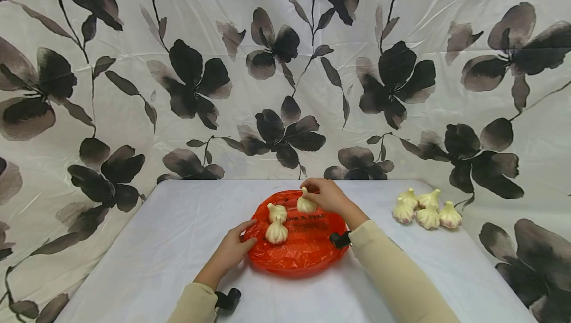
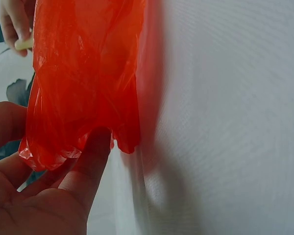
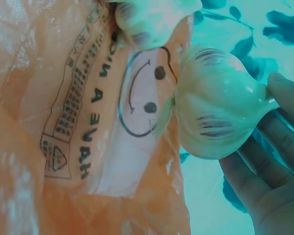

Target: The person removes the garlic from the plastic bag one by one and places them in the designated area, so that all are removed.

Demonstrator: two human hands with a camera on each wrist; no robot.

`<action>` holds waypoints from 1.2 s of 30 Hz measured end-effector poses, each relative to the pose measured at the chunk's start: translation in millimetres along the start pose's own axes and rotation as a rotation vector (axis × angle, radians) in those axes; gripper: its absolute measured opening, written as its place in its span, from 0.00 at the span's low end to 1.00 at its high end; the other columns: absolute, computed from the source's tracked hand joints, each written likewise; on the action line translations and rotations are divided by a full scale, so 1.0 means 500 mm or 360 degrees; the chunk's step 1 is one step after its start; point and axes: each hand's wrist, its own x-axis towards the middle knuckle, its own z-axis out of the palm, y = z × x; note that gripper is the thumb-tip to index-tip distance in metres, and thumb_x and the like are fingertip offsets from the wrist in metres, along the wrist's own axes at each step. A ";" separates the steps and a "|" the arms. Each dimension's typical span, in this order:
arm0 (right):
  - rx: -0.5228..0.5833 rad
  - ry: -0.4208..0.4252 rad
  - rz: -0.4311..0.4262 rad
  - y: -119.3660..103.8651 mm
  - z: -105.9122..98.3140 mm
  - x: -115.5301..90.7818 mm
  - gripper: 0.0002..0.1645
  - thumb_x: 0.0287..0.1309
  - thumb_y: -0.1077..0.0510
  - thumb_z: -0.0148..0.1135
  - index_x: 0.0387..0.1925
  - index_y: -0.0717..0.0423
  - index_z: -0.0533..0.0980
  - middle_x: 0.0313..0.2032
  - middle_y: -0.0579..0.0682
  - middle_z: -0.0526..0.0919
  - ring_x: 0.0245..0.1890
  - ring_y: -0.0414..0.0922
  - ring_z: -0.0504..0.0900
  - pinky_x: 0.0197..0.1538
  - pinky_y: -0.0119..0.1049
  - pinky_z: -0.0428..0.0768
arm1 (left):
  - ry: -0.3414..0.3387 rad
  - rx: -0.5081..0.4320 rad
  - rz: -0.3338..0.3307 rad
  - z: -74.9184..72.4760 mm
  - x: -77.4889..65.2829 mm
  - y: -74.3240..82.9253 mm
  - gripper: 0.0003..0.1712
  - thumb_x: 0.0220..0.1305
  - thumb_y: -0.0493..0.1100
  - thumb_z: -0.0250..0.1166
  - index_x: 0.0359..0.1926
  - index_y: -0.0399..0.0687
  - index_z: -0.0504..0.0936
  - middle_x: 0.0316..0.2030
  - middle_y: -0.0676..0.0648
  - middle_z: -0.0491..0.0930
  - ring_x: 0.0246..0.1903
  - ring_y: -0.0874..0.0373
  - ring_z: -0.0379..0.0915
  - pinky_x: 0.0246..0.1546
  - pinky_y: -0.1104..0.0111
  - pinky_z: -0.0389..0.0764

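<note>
A red plastic bag, printed with lettering, lies spread in a round shape on the table. At its left edge my left hand holds the bag, thumb and fingers on either side of the rim in the left wrist view. My right hand pinches a garlic bulb by its stem over the bag's far part; whether the bulb touches the bag I cannot tell. Two more garlic bulbs, a rear one and a front one, sit together on the bag's left half.
Several garlic bulbs stand grouped at the right side of the white table. Behind the table hangs a pale cloth with dark flowers. Each wrist bears a black camera mount, the left one close to the tabletop.
</note>
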 end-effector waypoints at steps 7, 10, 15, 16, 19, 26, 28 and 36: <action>0.0034 0.0050 0.0018 0.008 -0.024 -0.022 0.14 0.63 0.50 0.61 0.50 0.45 0.79 0.45 0.47 0.85 0.50 0.48 0.82 0.51 0.43 0.82 | -0.0011 -0.0016 -0.0001 -0.001 0.000 -0.002 0.30 0.64 0.39 0.60 0.68 0.50 0.69 0.66 0.36 0.68 0.47 0.52 0.75 0.46 0.62 0.83; 0.0058 0.0078 -0.0019 0.016 -0.034 -0.029 0.14 0.64 0.51 0.60 0.50 0.46 0.79 0.46 0.49 0.85 0.51 0.49 0.83 0.52 0.45 0.82 | -0.0016 -0.0025 -0.0011 0.000 0.001 -0.005 0.30 0.64 0.39 0.61 0.68 0.51 0.69 0.65 0.36 0.68 0.44 0.54 0.74 0.40 0.66 0.82; 0.0123 0.0117 -0.0041 0.033 -0.049 -0.045 0.14 0.64 0.53 0.60 0.50 0.48 0.79 0.48 0.51 0.84 0.53 0.52 0.83 0.55 0.49 0.81 | -0.0020 -0.0017 -0.0008 0.002 0.003 -0.008 0.30 0.63 0.39 0.61 0.68 0.50 0.69 0.66 0.36 0.68 0.44 0.53 0.74 0.38 0.68 0.80; 0.0136 0.0120 -0.0025 0.035 -0.052 -0.049 0.14 0.64 0.53 0.60 0.51 0.48 0.79 0.48 0.52 0.84 0.53 0.53 0.82 0.56 0.49 0.81 | -0.0019 -0.0021 -0.0008 0.002 0.003 -0.008 0.31 0.63 0.38 0.61 0.68 0.50 0.69 0.66 0.36 0.68 0.45 0.53 0.74 0.38 0.68 0.80; 0.0163 0.0132 0.0029 0.044 -0.061 -0.061 0.16 0.64 0.53 0.61 0.53 0.48 0.78 0.51 0.53 0.83 0.54 0.54 0.81 0.56 0.49 0.80 | -0.0017 -0.0026 -0.0010 0.003 0.005 -0.010 0.31 0.63 0.38 0.61 0.68 0.50 0.69 0.66 0.36 0.68 0.45 0.53 0.75 0.38 0.68 0.81; 0.0196 0.0222 0.0106 0.061 -0.079 -0.084 0.17 0.65 0.51 0.59 0.55 0.47 0.77 0.52 0.53 0.82 0.55 0.56 0.81 0.55 0.50 0.81 | -0.0030 -0.0050 -0.0017 0.004 0.006 -0.012 0.30 0.64 0.39 0.61 0.68 0.51 0.69 0.64 0.36 0.69 0.40 0.54 0.74 0.31 0.70 0.78; 0.0209 0.0248 0.0105 0.064 -0.083 -0.090 0.17 0.65 0.50 0.59 0.55 0.47 0.77 0.52 0.53 0.82 0.55 0.55 0.81 0.55 0.51 0.81 | -0.0033 -0.0065 -0.0012 0.004 0.006 -0.013 0.30 0.64 0.38 0.61 0.68 0.51 0.69 0.64 0.36 0.70 0.40 0.54 0.74 0.30 0.70 0.78; 0.0286 0.0359 0.0096 0.074 -0.094 -0.116 0.18 0.65 0.51 0.59 0.55 0.48 0.77 0.52 0.53 0.82 0.54 0.54 0.81 0.56 0.50 0.80 | -0.0050 -0.0080 -0.0017 0.005 0.006 -0.015 0.30 0.64 0.38 0.60 0.68 0.52 0.69 0.65 0.37 0.68 0.40 0.54 0.73 0.29 0.69 0.77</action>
